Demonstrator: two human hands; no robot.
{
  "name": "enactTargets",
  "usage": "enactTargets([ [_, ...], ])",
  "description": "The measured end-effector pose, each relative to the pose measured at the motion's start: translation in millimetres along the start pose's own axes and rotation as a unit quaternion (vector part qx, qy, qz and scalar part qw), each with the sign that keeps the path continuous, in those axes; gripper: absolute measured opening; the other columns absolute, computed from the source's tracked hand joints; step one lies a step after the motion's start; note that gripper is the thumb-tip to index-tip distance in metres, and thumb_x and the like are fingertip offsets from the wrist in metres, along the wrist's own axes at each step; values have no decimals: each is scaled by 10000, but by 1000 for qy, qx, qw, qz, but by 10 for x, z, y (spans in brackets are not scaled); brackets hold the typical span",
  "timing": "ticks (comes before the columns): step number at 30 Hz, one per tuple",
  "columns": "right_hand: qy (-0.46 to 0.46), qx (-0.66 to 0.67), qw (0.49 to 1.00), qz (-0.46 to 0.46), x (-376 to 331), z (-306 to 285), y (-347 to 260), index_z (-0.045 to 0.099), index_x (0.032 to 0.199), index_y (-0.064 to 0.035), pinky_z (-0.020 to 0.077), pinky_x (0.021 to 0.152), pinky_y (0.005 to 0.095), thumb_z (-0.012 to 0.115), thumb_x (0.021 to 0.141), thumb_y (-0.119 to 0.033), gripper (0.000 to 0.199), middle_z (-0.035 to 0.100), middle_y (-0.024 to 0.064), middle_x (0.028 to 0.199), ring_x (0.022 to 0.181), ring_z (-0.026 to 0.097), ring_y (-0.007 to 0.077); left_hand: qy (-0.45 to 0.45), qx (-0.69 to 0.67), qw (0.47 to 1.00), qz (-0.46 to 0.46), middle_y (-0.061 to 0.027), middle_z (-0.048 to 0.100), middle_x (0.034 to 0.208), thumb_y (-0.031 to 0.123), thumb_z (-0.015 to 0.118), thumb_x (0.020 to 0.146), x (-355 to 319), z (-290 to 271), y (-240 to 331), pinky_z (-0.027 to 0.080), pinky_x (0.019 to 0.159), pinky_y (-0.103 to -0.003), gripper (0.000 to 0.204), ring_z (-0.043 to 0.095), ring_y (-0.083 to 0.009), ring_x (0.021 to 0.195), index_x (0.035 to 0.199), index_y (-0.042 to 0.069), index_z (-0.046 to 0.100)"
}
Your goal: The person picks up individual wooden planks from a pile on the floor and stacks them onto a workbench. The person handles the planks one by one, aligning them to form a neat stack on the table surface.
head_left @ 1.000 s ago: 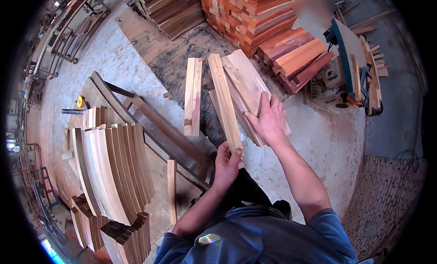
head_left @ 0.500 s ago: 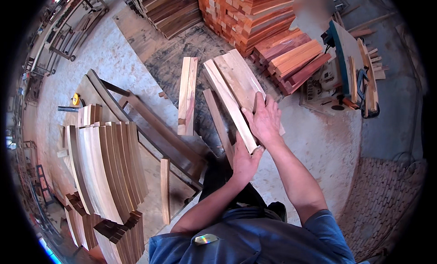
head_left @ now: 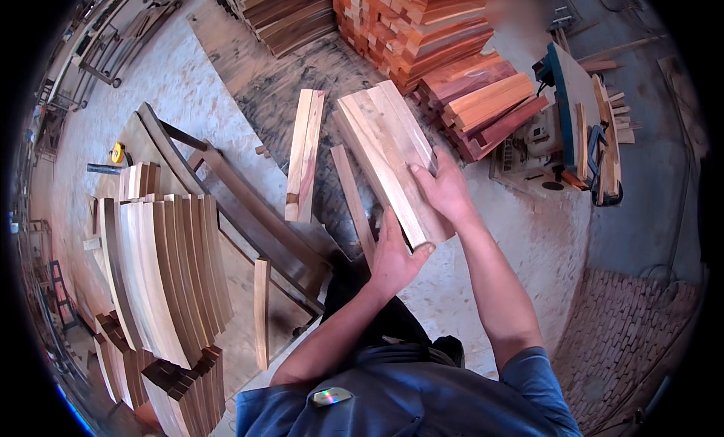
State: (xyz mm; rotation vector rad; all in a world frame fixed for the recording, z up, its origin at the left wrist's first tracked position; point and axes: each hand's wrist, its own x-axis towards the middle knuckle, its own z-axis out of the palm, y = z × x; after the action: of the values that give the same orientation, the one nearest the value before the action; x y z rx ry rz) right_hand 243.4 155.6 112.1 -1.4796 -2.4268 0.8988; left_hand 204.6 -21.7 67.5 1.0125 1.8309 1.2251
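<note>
I hold a small stack of pale wooden boards (head_left: pixel 381 147) up in front of me, slanting away to the upper left. My left hand (head_left: pixel 396 257) grips the near end from below. My right hand (head_left: pixel 443 190) lies flat on the top board near its right edge. A thin wooden strip (head_left: pixel 353 203) lies on the floor just under the stack, and a reddish board (head_left: pixel 305 154) lies to its left.
Curved wooden slats (head_left: pixel 162 267) stand in a row at the left, beside dark curved rails (head_left: pixel 241 211). Stacks of reddish planks (head_left: pixel 422 30) fill the top. A machine table with offcuts (head_left: pixel 577 128) stands at the right. A yellow tape measure (head_left: pixel 117 152) lies far left.
The stack has risen and come together in both hands; my left hand moved up from the lower boards to grip the near end, and my right hand shifted onto the top board.
</note>
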Motion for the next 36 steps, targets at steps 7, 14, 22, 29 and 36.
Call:
enactTargets([
  [7,-10,27,999,17,87,-70,-1,528,1355,65,462,1029,438,656,895,-413,675,611,334,1245,1196,600,427,-17,24,999,-15,-392,71,1568,280,823,772,2,102,-22,201,1227,-466,1204,143,-495,1483,1513,-131,-32],
  [14,8,-9,1000,-10,56,-10,-12,478,1388,105,434,1072,391,686,882,-403,747,576,317,1335,1273,568,378,26,32,999,-3,-397,66,1570,275,807,779,-3,195,7,186,1234,-469,1179,117,-505,1487,1511,-142,-17],
  [22,52,-57,995,-59,48,154,39,431,1394,124,440,1045,449,707,862,-448,829,553,339,1318,1234,551,436,36,66,997,0,-387,140,1553,300,822,768,-2,153,23,228,1221,-476,1189,194,-497,1466,1510,-150,9],
  [29,5,20,999,-30,173,79,206,403,1413,156,427,1065,416,673,906,-442,829,540,340,1358,1274,547,389,38,-1,999,-24,-351,140,1583,372,733,858,50,36,29,218,1224,-455,1049,191,-448,1488,1518,-141,100],
  [36,-66,165,983,51,223,-26,230,445,1384,170,458,1006,323,635,965,-357,699,596,245,1313,1185,586,233,68,-56,996,-25,-306,150,1607,313,622,948,90,79,-92,211,1230,-425,857,191,-415,1500,1533,-107,158],
])
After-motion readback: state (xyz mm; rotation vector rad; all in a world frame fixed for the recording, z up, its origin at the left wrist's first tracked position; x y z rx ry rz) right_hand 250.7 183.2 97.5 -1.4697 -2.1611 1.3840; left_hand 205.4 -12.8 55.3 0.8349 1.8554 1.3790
